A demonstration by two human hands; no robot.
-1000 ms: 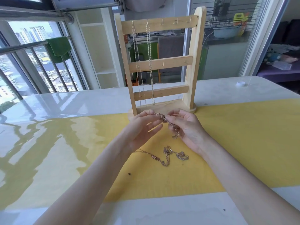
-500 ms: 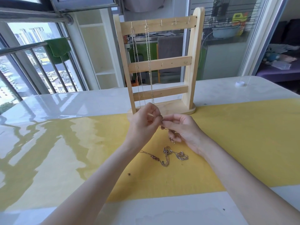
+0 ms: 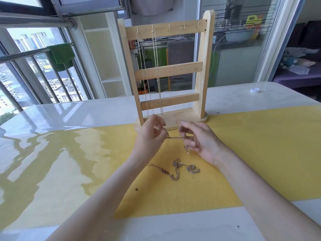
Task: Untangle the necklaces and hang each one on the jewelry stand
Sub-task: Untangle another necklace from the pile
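Glossy white table [image 3: 69,115] with a yellow mat [image 3: 260,153] across it carries everything. Above the mat, a short stretch of chain [image 3: 174,137] is pulled taut between both hands: the left hand [image 3: 149,136] pinches one end with curled fingertips, the right hand [image 3: 201,140] pinches the other, a small clasp end [image 3: 186,148] dangling below its fingers. Just nearer, the remaining tangled necklaces [image 3: 178,168] lie in a loose heap on the mat (how many, I cannot tell). Behind the hands stands the wooden jewelry stand [image 3: 202,66], upright, with two silver chains [image 3: 151,72] hanging from the leftmost hooks of its top bar. Farther off, a white cap [image 3: 254,90] sits near the table's right edge.
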